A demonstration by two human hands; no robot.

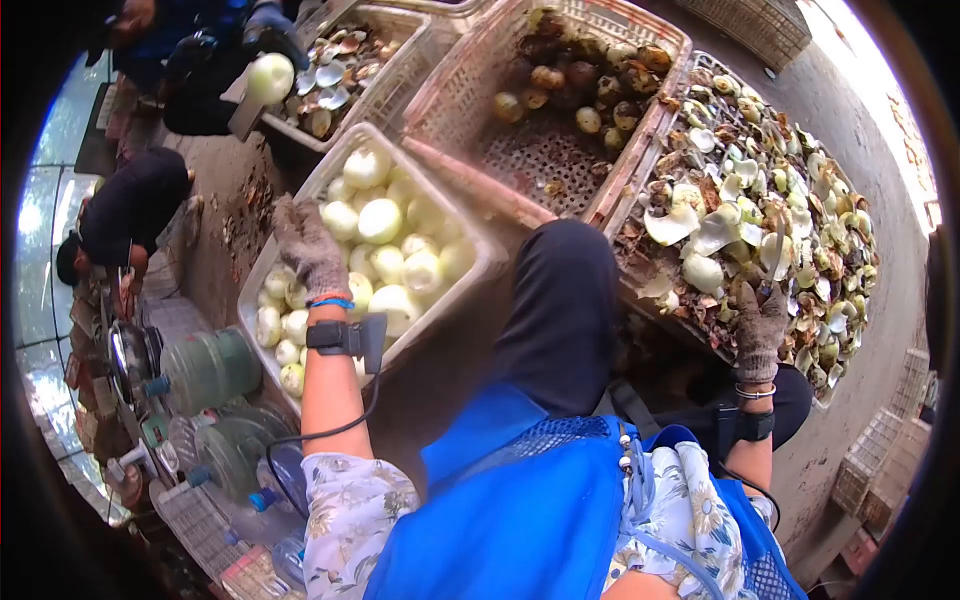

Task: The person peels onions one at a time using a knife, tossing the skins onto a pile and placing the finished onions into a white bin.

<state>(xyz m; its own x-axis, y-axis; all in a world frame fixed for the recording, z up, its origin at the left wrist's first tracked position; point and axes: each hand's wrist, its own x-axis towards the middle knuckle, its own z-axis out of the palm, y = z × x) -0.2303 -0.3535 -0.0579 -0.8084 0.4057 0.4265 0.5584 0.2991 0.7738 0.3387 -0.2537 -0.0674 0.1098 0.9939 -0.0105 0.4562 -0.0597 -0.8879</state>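
My left hand (308,245), in a dirty knitted glove, is over the left rim of a white crate (462,205) of peeled onions (380,221). Its fingers look loosely extended, with nothing visible in them. At the right, my right hand (762,325), also gloved, is closed on a knife (779,245) whose thin blade points up over a heap of onion skins and scraps (740,215). A pale peeled onion (702,272) lies on the heap, left of that hand.
A pinkish crate (480,175) at the top centre holds unpeeled onions (588,119). Another person's gloved hand (275,35) is by a peeled onion (270,78) at the upper left. A second person (135,205) bends at the left. Large bottles (210,370) stand lower left.
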